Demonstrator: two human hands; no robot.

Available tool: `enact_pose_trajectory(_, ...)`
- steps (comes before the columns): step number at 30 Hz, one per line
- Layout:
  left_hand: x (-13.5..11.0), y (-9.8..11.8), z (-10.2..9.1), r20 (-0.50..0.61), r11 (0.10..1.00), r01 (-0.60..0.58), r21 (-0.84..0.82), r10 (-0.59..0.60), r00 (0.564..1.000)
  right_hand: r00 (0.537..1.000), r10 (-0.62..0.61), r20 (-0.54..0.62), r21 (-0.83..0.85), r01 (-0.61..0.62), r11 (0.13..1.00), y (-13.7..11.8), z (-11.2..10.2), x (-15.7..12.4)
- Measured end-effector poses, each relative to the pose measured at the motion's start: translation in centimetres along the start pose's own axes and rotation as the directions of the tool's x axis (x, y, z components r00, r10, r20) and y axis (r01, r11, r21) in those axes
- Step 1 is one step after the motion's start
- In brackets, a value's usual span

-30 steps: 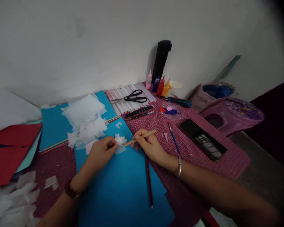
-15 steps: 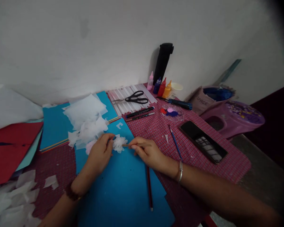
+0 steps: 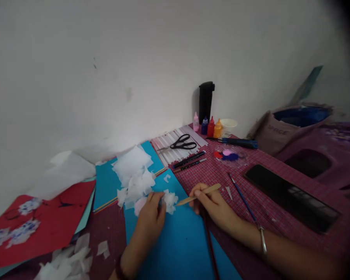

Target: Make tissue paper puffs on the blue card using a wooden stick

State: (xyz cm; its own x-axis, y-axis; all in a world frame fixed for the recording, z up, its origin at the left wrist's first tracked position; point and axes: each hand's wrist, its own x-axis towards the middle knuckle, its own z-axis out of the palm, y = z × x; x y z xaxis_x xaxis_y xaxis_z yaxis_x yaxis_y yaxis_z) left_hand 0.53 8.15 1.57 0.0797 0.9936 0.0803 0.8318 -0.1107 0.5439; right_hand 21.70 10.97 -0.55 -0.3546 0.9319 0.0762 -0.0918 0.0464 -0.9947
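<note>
On blue paper [image 3: 182,245], pinches a wooden stick [image 3: 213,189] in the right hand [image 3: 215,207], has the left hand [image 3: 151,218] at a fluffy white paper bunch [image 3: 170,200], can't tell if gripping

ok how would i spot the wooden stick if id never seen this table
Find the blue sheet nearest the camera on the checked tablecloth, then the right hand at its right edge. Pinched in that hand is the wooden stick; unlike the dark rod and blue paintbrush nearby, it's pale and held.
</note>
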Motion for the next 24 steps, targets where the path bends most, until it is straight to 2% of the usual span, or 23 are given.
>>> enact_pose_trajectory(3, 1.3, -0.1, -3.6, -0.040, 0.994, 0.052, 0.094, -0.048, 0.998, 0.989, 0.151, 0.006, 0.189, -0.149, 0.971, 0.6, -0.1, 0.9)
enact_pose_trajectory(5, 3.4, -0.7, -6.3, -0.143, 0.972, 0.128, 0.197, -0.100, 0.985, 0.985, 0.164, 0.048, 0.186, -0.170, 0.968, 0.8, -0.1, 1.1)
enact_pose_trajectory(8, 7.5, -2.4, -8.8, -0.131, 0.953, 0.169, 0.252, -0.140, 0.982, 0.982, 0.164, 0.096, 0.150, -0.177, 0.973, 1.0, -0.1, 1.2)
enact_pose_trajectory(10, 9.8, -3.6, -8.8, -0.088, 0.953, 0.177, 0.248, -0.160, 0.983, 0.980, 0.171, 0.098, 0.153, -0.184, 0.971, 1.1, -0.2, 1.3)
enact_pose_trajectory(12, 11.3, -4.5, -7.8, -0.060, 0.953, 0.194, 0.233, -0.185, 0.981, 0.981, 0.167, 0.095, 0.164, -0.181, 0.970, 1.0, -0.2, 1.3)
enact_pose_trajectory(16, 12.5, -5.2, -5.8, -0.064, 0.961, 0.234, 0.150, -0.226, 0.972, 0.984, 0.144, 0.108, 0.196, -0.163, 0.967, 0.7, -0.3, 1.3)
enact_pose_trajectory(20, 12.4, -4.3, -6.1, -0.162, 0.971, 0.237, -0.037, -0.240, 0.957, 0.987, 0.133, 0.093, 0.197, -0.149, 0.969, 0.6, -0.5, 1.5)
enact_pose_trajectory(24, 9.6, -2.6, -7.5, -0.157, 0.947, 0.233, -0.219, -0.270, 0.950, 0.985, 0.136, 0.109, 0.171, -0.154, 0.973, 0.4, -1.0, 1.7)
